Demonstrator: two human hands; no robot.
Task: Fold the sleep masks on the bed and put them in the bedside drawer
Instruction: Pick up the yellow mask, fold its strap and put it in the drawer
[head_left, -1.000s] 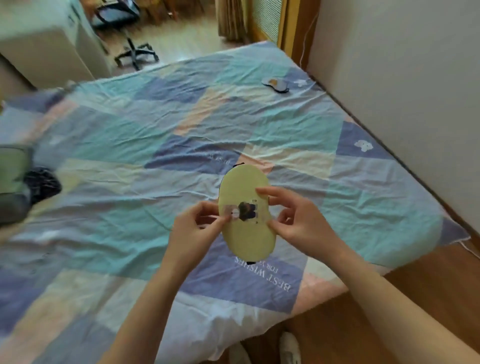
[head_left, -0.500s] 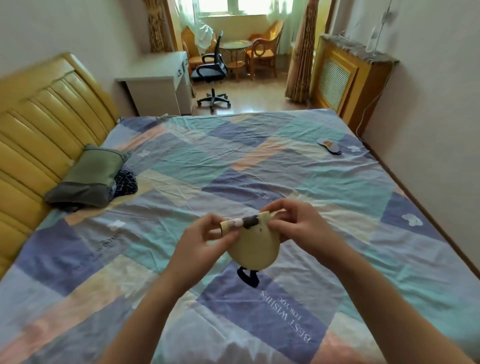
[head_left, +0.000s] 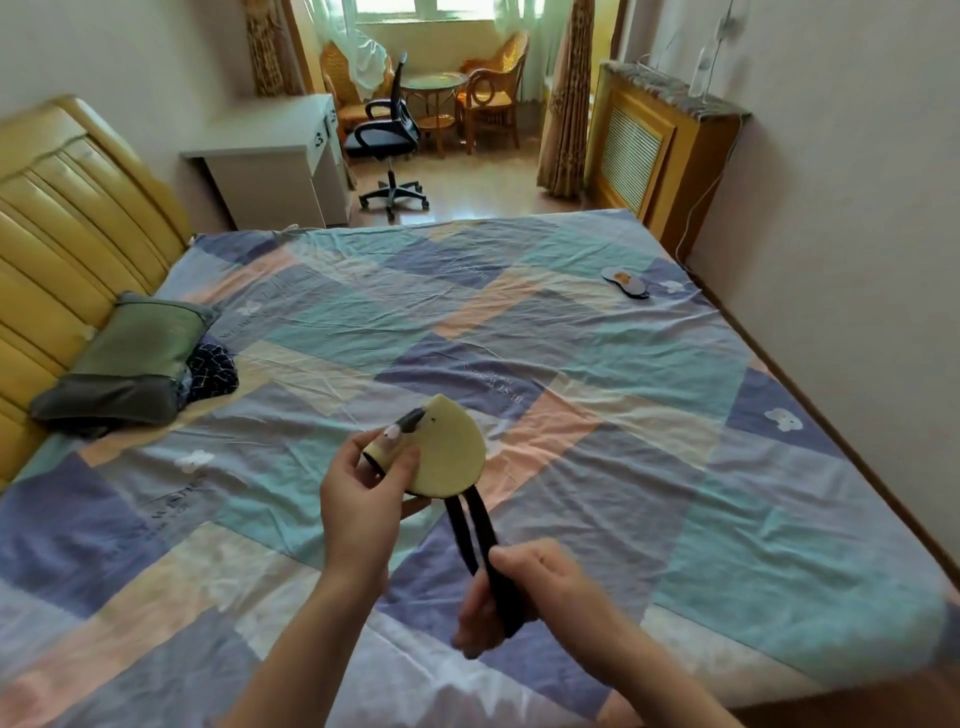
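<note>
A person standing at the near edge of a bed (head_left: 597, 364) holds a yellow sleep mask (head_left: 449, 449), folded in half into a half-round, above the patchwork bedcover. The left hand (head_left: 363, 499) pinches the folded mask at its left end, thumb and fingers curled round the fabric. The mask's black strap (head_left: 480, 540) hangs down from its lower edge in a loop and runs into the right hand (head_left: 524, 592), whose fingers are curled round the strap and pull it taut toward the body. A second sleep mask (head_left: 626, 282), dark with an orange patch, lies flat on the bedcover near the bed's far right corner, well apart from the hands. A green pillow (head_left: 124, 358) rests against the yellow headboard (head_left: 67, 228) at the bed's left edge, with a dark patterned cloth (head_left: 210, 371) just beside it. Beyond the far edge stand a white desk (head_left: 270, 156) and a black office chair (head_left: 389, 140).
</note>
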